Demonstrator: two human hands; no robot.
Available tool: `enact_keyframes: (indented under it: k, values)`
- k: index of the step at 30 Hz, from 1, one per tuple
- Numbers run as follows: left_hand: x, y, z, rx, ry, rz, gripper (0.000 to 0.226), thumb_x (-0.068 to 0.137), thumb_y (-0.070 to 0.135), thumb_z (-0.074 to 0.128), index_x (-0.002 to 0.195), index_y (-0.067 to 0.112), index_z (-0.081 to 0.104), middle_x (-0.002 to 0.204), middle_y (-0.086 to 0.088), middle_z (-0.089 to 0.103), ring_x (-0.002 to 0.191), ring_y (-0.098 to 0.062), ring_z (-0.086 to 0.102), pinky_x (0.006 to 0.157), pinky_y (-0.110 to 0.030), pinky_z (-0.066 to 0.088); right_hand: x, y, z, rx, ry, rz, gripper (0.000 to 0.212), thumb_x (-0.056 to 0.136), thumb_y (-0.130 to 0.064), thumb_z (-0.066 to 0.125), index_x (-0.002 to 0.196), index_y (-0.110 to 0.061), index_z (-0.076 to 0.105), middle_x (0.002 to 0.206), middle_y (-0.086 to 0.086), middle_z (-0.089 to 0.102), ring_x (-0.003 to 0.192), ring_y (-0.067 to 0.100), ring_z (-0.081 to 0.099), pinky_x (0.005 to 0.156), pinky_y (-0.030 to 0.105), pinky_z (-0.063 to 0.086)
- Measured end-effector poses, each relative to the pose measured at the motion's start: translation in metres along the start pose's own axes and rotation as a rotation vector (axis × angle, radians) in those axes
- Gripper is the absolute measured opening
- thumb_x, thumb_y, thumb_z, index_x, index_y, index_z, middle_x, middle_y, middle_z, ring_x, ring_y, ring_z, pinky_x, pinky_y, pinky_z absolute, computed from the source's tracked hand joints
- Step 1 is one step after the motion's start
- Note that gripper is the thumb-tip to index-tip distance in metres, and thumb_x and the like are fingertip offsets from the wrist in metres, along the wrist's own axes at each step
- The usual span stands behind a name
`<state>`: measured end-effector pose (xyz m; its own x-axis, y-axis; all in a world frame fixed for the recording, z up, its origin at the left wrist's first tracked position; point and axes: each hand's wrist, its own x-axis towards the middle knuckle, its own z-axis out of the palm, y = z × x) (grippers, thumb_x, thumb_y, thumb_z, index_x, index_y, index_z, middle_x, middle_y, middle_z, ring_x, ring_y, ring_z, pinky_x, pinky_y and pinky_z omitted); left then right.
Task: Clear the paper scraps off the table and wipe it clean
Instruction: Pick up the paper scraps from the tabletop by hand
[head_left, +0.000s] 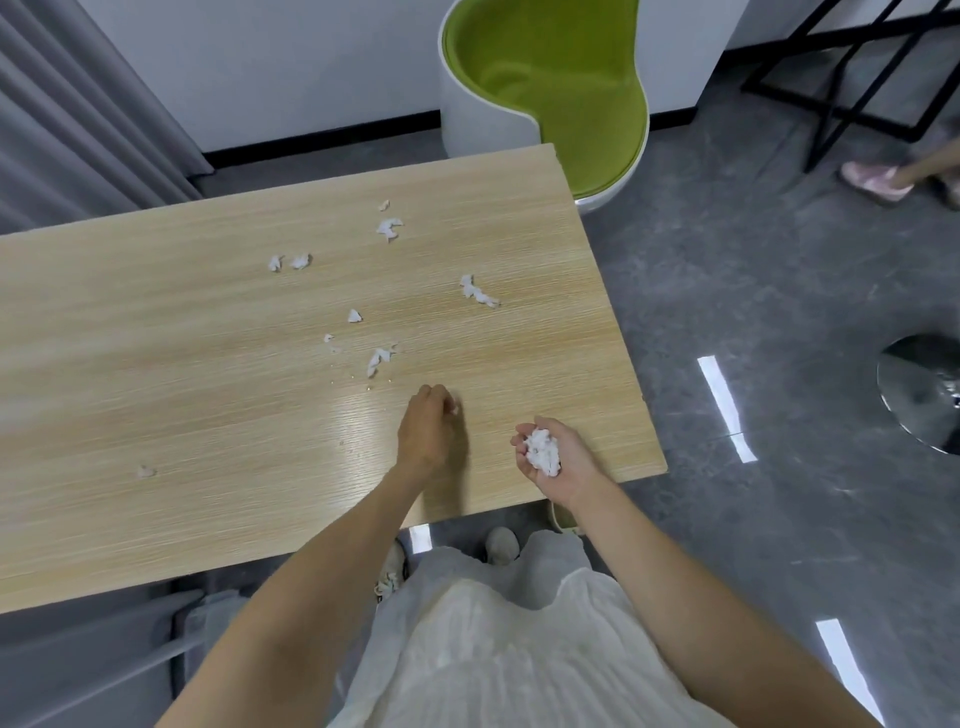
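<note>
Head view, looking down over a glossy grey floor (753, 291), mottled like polished concrete and streaked with bright rectangular reflections. Across the left and middle, a long rectangular table (156, 415) of pale wood-grain laminate, smooth, with a soft sheen near the front edge. Beyond its far corner, a rounded tub chair (561, 93) with a white shell and a lime-green fabric lining. Far left, grey curtain (62, 104) in heavy vertical folds. At the bottom, a white crinkled garment (493, 649).

Over the table's near right part, left hand (428, 428) knuckles up, fingers curled down to the surface, pinching a small scrap (453, 408) at the tips. Just beside it, nearer the table's right edge, right hand (558, 460) palm up and cupped, fingers loosely bent around a wad of scraps (543, 452), white, fluffy and crumpled.

Farther out on the tabletop, loose paper scraps (477, 291), torn, ragged and white, scattered well apart across the middle, some long and twisted, some mere flecks. One lone scrap (145, 471) near the front left.
</note>
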<state>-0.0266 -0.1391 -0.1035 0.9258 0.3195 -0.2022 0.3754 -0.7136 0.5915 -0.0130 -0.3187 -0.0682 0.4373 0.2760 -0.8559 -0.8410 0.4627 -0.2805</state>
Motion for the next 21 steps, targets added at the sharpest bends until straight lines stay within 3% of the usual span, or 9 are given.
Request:
enact_keyframes:
  k: [4,6,10,14,17,19,21]
  values:
    - [-0.004,0.011,-0.033,-0.455,0.168,-0.224,0.009,0.085,0.002,0.06,0.087,0.009,0.055,0.079,0.001,0.057,0.072,-0.012,0.052,0.067,-0.022,0.039,0.005,-0.002,0.007,-0.012,-0.002,0.007,0.031,0.098,-0.022,0.044,0.081,-0.001,0.058,0.076,0.012,0.056,0.045,0.011,0.058,0.045,0.019,0.051]
    - [-0.012,0.025,-0.051,-0.559,0.138,-0.186,0.011,0.085,0.002,0.063,0.09,0.009,0.057,0.076,0.004,0.056,0.068,-0.006,0.051,0.064,-0.015,0.041,0.007,0.001,0.019,-0.026,-0.034,0.031,0.029,0.098,-0.021,0.044,0.083,-0.001,0.06,0.076,0.012,0.058,0.049,0.013,0.06,0.049,0.021,0.053]
    - [-0.032,0.042,-0.06,-0.444,0.016,0.015,0.016,0.084,-0.001,0.063,0.083,0.015,0.063,0.082,0.006,0.059,0.074,-0.003,0.055,0.066,-0.011,0.042,0.011,0.013,0.056,-0.076,-0.119,0.084,0.029,0.097,-0.019,0.044,0.081,-0.004,0.063,0.067,0.008,0.067,0.057,0.016,0.065,0.052,0.023,0.054]
    - [-0.037,0.03,-0.055,-0.216,0.063,0.216,0.016,0.082,-0.002,0.06,0.087,0.011,0.068,0.086,0.0,0.058,0.073,-0.012,0.055,0.063,-0.022,0.043,0.018,0.023,0.085,-0.155,-0.109,0.121,0.028,0.095,-0.024,0.046,0.072,-0.013,0.058,0.058,0.001,0.062,0.053,0.013,0.061,0.05,0.02,0.05]
    - [-0.033,0.014,-0.056,-0.05,0.123,0.378,0.016,0.078,0.002,0.058,0.085,0.011,0.07,0.077,-0.001,0.061,0.068,-0.019,0.053,0.061,-0.033,0.043,0.025,0.025,0.096,-0.162,-0.095,0.16,0.032,0.092,-0.029,0.055,0.067,-0.011,0.062,0.056,0.002,0.06,0.051,0.014,0.06,0.051,0.021,0.05]
    - [-0.028,0.005,-0.062,0.01,0.114,0.461,0.02,0.082,0.013,0.052,0.091,0.014,0.071,0.081,0.002,0.065,0.073,-0.018,0.054,0.069,-0.035,0.044,0.029,0.026,0.103,-0.153,-0.105,0.167,0.031,0.091,-0.029,0.057,0.07,-0.009,0.063,0.057,0.004,0.062,0.051,0.015,0.062,0.051,0.021,0.051]
    - [-0.024,-0.003,-0.074,-0.029,0.121,0.485,0.026,0.085,0.019,0.051,0.103,0.015,0.069,0.098,0.004,0.068,0.088,-0.015,0.055,0.082,-0.03,0.041,0.036,0.028,0.112,-0.182,-0.103,0.15,0.027,0.091,-0.028,0.056,0.076,-0.008,0.066,0.064,0.005,0.065,0.058,0.017,0.064,0.059,0.025,0.052]
